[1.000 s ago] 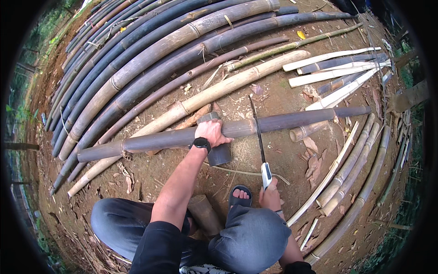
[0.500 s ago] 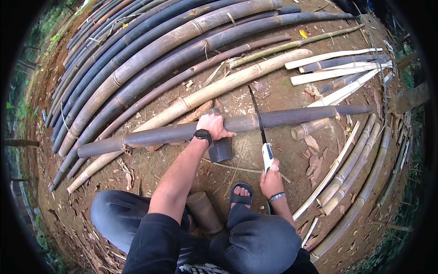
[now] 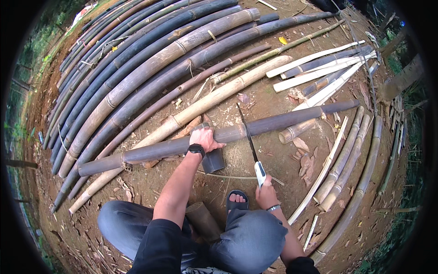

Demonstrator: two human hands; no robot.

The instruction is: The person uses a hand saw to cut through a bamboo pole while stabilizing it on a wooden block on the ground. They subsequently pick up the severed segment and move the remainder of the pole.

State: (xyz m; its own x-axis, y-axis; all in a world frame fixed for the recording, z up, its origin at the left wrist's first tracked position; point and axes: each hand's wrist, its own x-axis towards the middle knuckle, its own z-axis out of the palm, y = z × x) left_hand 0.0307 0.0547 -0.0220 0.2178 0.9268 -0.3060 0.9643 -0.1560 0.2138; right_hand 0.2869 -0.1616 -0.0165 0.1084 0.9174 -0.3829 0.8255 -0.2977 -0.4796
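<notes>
A dark bamboo pole (image 3: 283,122) lies crosswise in front of me, resting on a short dark bamboo piece (image 3: 213,162) under its middle. My left hand (image 3: 205,139) is wrapped over the pole and presses on it, with a watch on that wrist. Closed round the white handle of a hand saw (image 3: 249,137) is my right hand (image 3: 267,194). The saw's dark blade crosses the pole to the right of my left hand, close to a node. Whether its teeth sit in a cut cannot be made out.
Long bamboo poles (image 3: 150,68) lie side by side at the far left. Split pale strips (image 3: 319,73) are piled at the far right, with shorter poles (image 3: 346,160) nearer. A bamboo stump (image 3: 203,221) stands between my legs. Dry leaves (image 3: 310,162) litter the soil.
My right hand has drawn the saw back toward me, so less blade reaches past the pole. The left hand keeps its hold. The whole view has shifted slightly.
</notes>
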